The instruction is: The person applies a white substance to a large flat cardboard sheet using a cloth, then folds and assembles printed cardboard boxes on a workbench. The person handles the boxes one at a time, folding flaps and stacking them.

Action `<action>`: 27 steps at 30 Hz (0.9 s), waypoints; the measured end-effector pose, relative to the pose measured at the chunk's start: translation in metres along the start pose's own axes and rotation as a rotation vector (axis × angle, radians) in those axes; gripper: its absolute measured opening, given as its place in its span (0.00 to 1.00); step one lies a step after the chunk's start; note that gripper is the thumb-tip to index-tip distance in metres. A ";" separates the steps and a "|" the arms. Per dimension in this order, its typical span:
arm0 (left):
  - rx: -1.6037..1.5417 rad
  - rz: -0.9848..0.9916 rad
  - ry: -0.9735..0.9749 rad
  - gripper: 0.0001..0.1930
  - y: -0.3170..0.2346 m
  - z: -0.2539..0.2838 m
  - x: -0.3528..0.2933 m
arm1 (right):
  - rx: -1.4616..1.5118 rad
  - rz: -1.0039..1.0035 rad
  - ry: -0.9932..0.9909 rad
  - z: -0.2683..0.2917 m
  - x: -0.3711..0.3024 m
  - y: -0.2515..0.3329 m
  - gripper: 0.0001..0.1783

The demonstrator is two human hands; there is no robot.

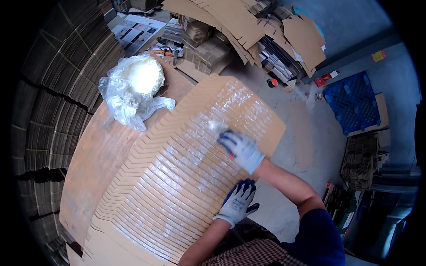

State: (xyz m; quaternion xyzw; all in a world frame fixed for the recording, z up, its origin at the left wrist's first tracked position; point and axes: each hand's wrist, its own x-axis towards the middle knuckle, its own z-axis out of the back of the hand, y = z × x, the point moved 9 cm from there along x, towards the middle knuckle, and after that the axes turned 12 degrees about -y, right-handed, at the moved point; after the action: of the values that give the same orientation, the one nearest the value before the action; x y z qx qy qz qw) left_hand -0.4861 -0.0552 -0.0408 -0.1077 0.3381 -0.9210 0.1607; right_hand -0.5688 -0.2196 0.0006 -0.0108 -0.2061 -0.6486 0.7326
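A row of overlapping cardboard sheets [177, 175] spreads over the table, each one set back a little from its neighbour. Wet white streaks, apparently paste, cover much of their exposed strips. My right hand [243, 148], in a white and blue glove and slightly blurred, grips a brush [217, 127] whose white head is at the sheets; a bit of red shows beneath the palm. With fingers spread, my left hand [238, 203] lies on the right edge of the sheets, gloved the same way. At the far left sits a round container of white paste [144, 77] wrapped in clear plastic.
The wooden tabletop [102, 153] shows left of the sheets. Tall bundled cardboard stacks [66, 66] line the left side. More cardboard [230, 20] is piled at the back. A blue plastic pallet [353, 104] leans at the right, and a small black-and-red container [272, 83] stands on the floor.
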 end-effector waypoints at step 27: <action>0.011 -0.007 -0.013 0.39 0.001 -0.001 0.000 | 0.234 -0.640 -0.387 0.036 0.068 -0.117 0.24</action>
State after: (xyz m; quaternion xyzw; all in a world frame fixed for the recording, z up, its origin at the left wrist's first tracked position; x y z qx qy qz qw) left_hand -0.4863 -0.0556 -0.0426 -0.1142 0.3314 -0.9227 0.1602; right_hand -0.6858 -0.2925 0.0251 0.0155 -0.4058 -0.8025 0.4371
